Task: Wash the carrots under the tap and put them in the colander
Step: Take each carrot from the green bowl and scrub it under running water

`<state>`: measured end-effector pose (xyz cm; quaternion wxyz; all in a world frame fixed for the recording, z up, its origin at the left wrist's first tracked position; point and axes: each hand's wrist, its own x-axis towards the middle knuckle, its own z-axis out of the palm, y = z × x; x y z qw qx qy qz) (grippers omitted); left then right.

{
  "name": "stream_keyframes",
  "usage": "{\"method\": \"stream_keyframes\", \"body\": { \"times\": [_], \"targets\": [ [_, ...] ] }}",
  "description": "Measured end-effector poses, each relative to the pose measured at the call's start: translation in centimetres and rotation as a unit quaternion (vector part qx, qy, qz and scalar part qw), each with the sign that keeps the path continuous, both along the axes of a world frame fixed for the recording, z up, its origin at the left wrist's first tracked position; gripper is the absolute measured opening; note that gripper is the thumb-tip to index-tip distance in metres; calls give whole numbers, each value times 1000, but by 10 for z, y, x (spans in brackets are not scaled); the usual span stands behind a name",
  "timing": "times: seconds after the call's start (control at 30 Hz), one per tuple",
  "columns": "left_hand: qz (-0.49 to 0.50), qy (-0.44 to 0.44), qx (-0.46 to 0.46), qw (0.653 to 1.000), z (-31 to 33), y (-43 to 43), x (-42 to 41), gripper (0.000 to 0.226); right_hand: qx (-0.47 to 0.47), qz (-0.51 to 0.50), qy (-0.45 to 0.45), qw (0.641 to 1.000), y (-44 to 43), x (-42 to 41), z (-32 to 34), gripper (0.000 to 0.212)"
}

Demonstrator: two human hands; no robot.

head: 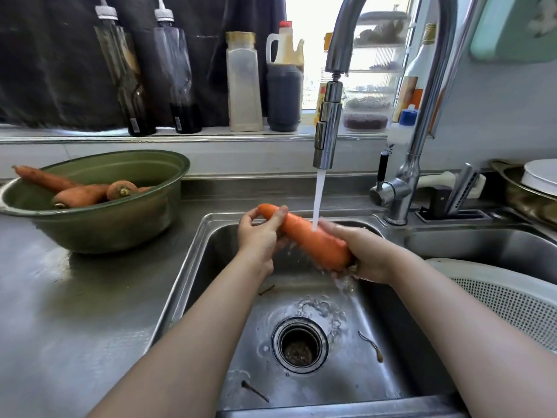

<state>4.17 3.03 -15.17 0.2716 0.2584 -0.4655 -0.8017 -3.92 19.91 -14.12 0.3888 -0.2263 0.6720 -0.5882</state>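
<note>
Holding a carrot (304, 239) over the sink (211, 282) under the running tap (328, 128): left hand (259, 239) fingers pinching its narrow end, right hand (370, 257) fingers wrapped round the thick end. Colander (512, 297) at right; more carrots (81, 194) in green bowl (120, 224), left.

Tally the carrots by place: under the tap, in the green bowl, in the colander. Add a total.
Under the tap: 1 carrot, held by left hand and right hand
In the bowl: 3 carrots, maybe a fourth behind
In the colander: 0 in the visible part
Total: 4 sure
</note>
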Motion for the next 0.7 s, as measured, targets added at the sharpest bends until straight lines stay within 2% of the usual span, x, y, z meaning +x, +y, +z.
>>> {"method": "stream_keyframes", "body": {
  "times": [0.1, 0.2, 0.3, 0.43, 0.53, 0.7],
  "targets": [
    [-30, -3, -8, 1000, 0, 1, -1, 42, 6, 7, 24, 1000, 6, -4, -2, 50],
    [-96, 10, -15, 995, 4, 1, 2, 16, 11, -8, -59, 998, 12, -11, -3, 52],
    [-158, -8, -59, 986, 3, 2, 5, 26, 21, 4, -105, 994, 19, -13, 0, 42],
    [-196, -12, -70, 978, 0, 4, 9, 37, 49, 67, -114, 990, 18, -12, -9, 60],
    [-214, -7, -104, 971, -3, 8, 10, 32, 102, 102, -68, 987, 13, -4, -17, 61],
    [-258, -45, -197, 945, -5, 8, 18, 29, 132, 142, 0, 981, 14, -5, -24, 57]
  ]
}}
